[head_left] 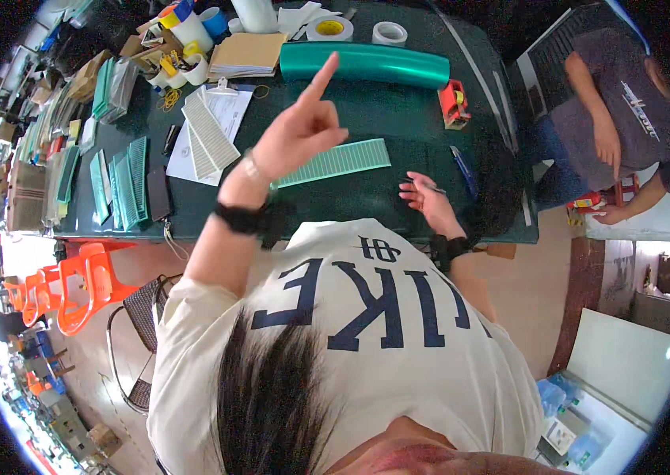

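Observation:
My left hand (pixel 299 131) is raised over the dark table, its index finger stretched toward the far side and its thumb held apart. It holds nothing, and the other fingers are partly curled. Below it lies a long pale green strip with ruled cross lines (pixel 347 161); the hand and wrist cover part of it. Near the table's front edge, my right hand (pixel 432 207) has its fingers bent around a thin dark pen-like tool (pixel 435 188), whose kind is unclear. A blue knife-shaped tool (pixel 463 171) rests just right of that hand.
A shiny green roll (pixel 363 65) spans the far side, beside a red tape dispenser (pixel 454 104) and tape rolls (pixel 329 28). Pale ribbed strips (pixel 207 134) lie on a clipboard (pixel 180 154) at left, near more green strips (pixel 127 184). Another person (pixel 612 103) works at right.

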The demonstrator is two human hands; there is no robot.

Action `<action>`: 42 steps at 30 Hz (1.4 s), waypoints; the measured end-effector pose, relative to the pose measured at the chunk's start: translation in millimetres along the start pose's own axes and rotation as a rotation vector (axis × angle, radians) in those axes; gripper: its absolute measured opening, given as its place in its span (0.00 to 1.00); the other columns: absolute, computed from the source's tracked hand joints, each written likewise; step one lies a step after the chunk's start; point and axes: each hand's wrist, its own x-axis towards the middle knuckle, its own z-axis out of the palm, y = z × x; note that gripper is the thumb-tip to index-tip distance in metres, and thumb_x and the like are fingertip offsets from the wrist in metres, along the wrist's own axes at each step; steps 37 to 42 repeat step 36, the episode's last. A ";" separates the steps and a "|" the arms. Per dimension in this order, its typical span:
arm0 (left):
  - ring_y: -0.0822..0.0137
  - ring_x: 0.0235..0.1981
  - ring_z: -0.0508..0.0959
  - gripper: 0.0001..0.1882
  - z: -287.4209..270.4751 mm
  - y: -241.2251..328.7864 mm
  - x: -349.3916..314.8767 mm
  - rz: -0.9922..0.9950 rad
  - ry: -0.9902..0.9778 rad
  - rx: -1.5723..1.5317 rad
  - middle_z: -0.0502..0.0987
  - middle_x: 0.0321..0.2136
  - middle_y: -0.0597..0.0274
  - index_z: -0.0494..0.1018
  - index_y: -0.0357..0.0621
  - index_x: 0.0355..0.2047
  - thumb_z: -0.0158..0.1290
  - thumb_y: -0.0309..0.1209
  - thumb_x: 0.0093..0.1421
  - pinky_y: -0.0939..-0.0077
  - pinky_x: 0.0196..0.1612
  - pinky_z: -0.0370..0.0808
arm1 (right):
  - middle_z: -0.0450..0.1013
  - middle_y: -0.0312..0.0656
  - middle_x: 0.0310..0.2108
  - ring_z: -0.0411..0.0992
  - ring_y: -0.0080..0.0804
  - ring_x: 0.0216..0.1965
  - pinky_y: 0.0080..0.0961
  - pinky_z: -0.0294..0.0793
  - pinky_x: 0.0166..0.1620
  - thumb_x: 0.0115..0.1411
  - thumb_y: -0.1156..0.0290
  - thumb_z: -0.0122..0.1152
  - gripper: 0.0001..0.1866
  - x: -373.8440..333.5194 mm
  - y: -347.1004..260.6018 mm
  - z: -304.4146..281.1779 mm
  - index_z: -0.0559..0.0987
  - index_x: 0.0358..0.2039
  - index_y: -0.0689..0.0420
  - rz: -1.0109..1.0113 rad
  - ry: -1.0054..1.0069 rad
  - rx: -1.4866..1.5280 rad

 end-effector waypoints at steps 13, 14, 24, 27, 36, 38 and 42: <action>0.69 0.21 0.72 0.52 43.8 70.9 1.4 0.542 0.218 0.402 0.70 0.20 0.64 0.30 0.43 0.65 0.52 0.19 0.48 0.76 0.30 0.72 | 0.75 0.45 0.34 0.73 0.31 0.33 0.26 0.70 0.38 0.62 0.54 0.42 0.21 -129.1 -190.9 81.9 0.74 0.38 0.60 -1.612 0.587 -0.307; 0.69 0.20 0.72 0.52 43.1 77.7 -0.1 0.607 0.270 0.404 0.70 0.20 0.63 0.30 0.42 0.65 0.52 0.18 0.47 0.77 0.29 0.72 | 0.75 0.46 0.32 0.72 0.32 0.30 0.25 0.70 0.35 0.61 0.56 0.44 0.19 -118.8 -181.9 75.2 0.74 0.37 0.59 -1.621 0.512 -0.599; 0.68 0.18 0.70 0.48 56.8 55.8 15.0 0.987 0.412 0.511 0.69 0.19 0.62 0.37 0.35 0.64 0.54 0.18 0.47 0.75 0.28 0.71 | 0.70 0.34 0.20 0.67 0.19 0.19 0.16 0.66 0.27 0.57 0.72 0.54 0.26 -116.4 -167.0 158.1 0.64 0.57 0.58 -1.151 0.052 -0.795; 0.72 0.17 0.67 0.44 40.0 67.9 22.7 0.740 0.346 0.704 0.68 0.19 0.65 0.40 0.33 0.63 0.52 0.17 0.49 0.82 0.23 0.66 | 0.70 0.36 0.20 0.68 0.23 0.21 0.20 0.68 0.30 0.56 0.70 0.58 0.36 -129.3 -182.6 153.8 0.53 0.62 0.63 -1.168 -0.149 -0.847; 0.79 0.19 0.62 0.43 -3.4 -33.3 -27.8 0.153 0.618 0.569 0.63 0.18 0.69 0.36 0.37 0.64 0.51 0.21 0.55 0.88 0.24 0.62 | 0.70 0.45 0.44 0.70 0.40 0.38 0.35 0.73 0.37 0.58 0.59 0.57 0.15 -73.3 -140.8 136.7 0.75 0.41 0.56 -0.908 0.145 -0.522; 0.79 0.19 0.62 0.43 -3.4 -33.3 -27.8 0.153 0.618 0.569 0.63 0.18 0.69 0.36 0.37 0.64 0.51 0.21 0.55 0.88 0.24 0.62 | 0.70 0.45 0.44 0.70 0.40 0.38 0.35 0.73 0.37 0.58 0.59 0.57 0.15 -73.3 -140.8 136.7 0.75 0.41 0.56 -0.908 0.145 -0.522; 0.79 0.19 0.62 0.43 -3.4 -33.3 -27.8 0.153 0.618 0.569 0.63 0.18 0.69 0.36 0.37 0.64 0.51 0.21 0.55 0.88 0.24 0.62 | 0.70 0.45 0.44 0.70 0.40 0.38 0.35 0.73 0.37 0.58 0.59 0.57 0.15 -73.3 -140.8 136.7 0.75 0.41 0.56 -0.908 0.145 -0.522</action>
